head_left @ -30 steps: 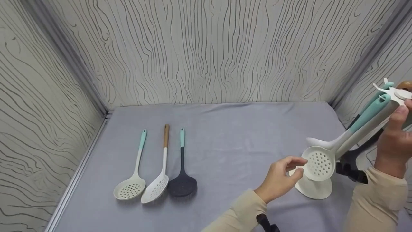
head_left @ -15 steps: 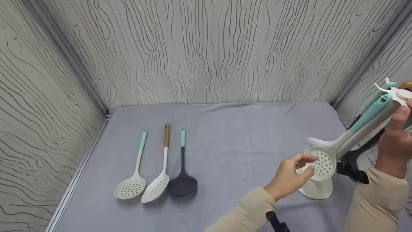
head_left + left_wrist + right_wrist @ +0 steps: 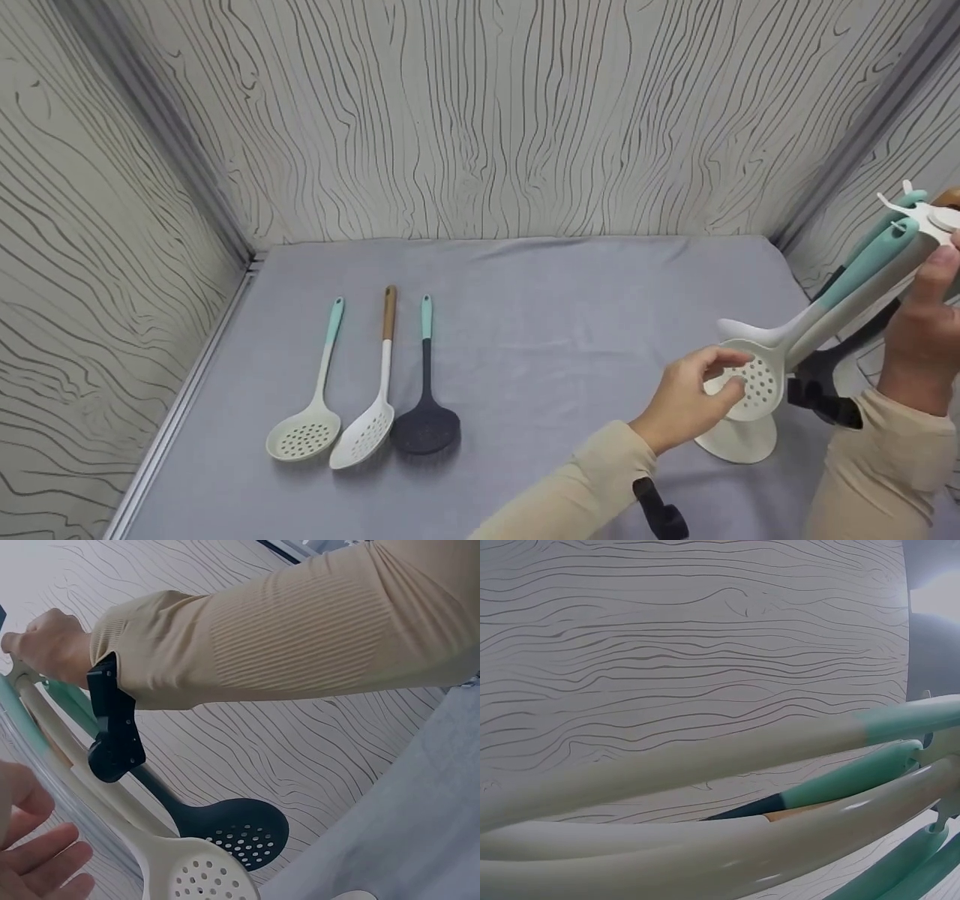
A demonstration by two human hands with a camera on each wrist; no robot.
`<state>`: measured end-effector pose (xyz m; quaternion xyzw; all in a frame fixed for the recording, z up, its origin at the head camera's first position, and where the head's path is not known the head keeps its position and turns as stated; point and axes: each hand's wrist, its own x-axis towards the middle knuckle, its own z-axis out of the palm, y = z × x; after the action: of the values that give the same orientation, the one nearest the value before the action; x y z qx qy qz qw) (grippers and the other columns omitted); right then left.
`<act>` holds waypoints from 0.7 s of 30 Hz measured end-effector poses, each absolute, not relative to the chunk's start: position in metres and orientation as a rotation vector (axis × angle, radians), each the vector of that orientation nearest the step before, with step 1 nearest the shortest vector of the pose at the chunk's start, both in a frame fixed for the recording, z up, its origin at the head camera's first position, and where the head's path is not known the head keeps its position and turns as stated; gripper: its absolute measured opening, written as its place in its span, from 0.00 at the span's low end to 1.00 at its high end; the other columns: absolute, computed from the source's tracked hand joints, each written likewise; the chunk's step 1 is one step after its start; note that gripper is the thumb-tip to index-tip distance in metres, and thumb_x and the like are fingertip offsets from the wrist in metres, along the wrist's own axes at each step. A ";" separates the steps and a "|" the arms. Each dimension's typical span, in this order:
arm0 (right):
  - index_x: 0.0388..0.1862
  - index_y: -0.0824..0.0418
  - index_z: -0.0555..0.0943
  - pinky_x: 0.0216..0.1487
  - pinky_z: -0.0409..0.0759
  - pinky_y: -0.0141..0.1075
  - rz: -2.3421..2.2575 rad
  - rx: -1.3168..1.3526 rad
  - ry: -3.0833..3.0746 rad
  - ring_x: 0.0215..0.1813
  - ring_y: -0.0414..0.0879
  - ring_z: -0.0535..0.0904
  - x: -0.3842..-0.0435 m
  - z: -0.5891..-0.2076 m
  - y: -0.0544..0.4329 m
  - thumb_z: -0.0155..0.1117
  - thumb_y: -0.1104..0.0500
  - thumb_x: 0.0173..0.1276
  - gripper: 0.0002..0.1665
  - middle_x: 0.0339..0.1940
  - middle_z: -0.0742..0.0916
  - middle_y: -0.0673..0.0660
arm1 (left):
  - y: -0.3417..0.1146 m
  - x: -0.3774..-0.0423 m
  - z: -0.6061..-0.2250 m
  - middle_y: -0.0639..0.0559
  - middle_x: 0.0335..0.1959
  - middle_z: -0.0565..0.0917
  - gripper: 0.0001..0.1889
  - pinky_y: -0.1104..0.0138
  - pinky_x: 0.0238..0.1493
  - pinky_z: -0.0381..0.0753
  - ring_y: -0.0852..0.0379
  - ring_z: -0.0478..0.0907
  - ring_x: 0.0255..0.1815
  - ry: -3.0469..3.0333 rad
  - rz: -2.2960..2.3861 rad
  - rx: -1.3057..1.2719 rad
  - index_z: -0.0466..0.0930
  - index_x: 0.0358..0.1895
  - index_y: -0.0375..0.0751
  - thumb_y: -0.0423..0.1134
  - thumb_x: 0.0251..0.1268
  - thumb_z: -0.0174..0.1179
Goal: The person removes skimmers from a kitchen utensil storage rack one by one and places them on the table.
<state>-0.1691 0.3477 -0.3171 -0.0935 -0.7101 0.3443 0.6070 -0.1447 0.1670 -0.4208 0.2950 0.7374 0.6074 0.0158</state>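
A white utensil stand (image 3: 742, 446) with a round base rises at the right, its hooked top under my right hand (image 3: 926, 337), whose fingers grip it there. From the hooks hang several utensils, among them a cream skimmer (image 3: 763, 390) with a mint handle and a dark perforated skimmer (image 3: 255, 832). My left hand (image 3: 690, 397) is in front of the cream skimmer's head, overlapping it in the head view. Its thumb and fingers are bent and apart, with nothing between them. In the right wrist view, pale handles (image 3: 705, 765) run close past the camera.
On the grey cloth (image 3: 562, 315) at left lie three utensils side by side: a cream skimmer (image 3: 304, 435) with a mint handle, a white slotted spoon (image 3: 364, 435) with a wooden-look handle, and a dark turner (image 3: 426, 429). Wood-patterned panels (image 3: 480, 120) enclose the table.
My left hand has moved right and slightly up, from the edge of the hanging cream skimmer to in front of its head. My right hand stays at the stand's top.
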 end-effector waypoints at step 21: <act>0.53 0.54 0.79 0.66 0.67 0.19 0.785 -0.241 -1.674 0.55 0.21 0.71 -0.167 -0.320 0.349 0.50 0.53 0.65 0.20 0.51 0.77 0.26 | 0.188 -0.164 -0.408 0.62 0.64 0.78 0.24 0.86 0.60 0.68 0.72 0.72 0.64 2.458 1.537 0.998 0.69 0.67 0.49 0.39 0.67 0.55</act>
<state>-0.1670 0.3489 -0.3199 -0.1040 -0.7208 0.3381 0.5961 -0.1640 0.1883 -0.4085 0.3254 0.8011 0.5009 0.0380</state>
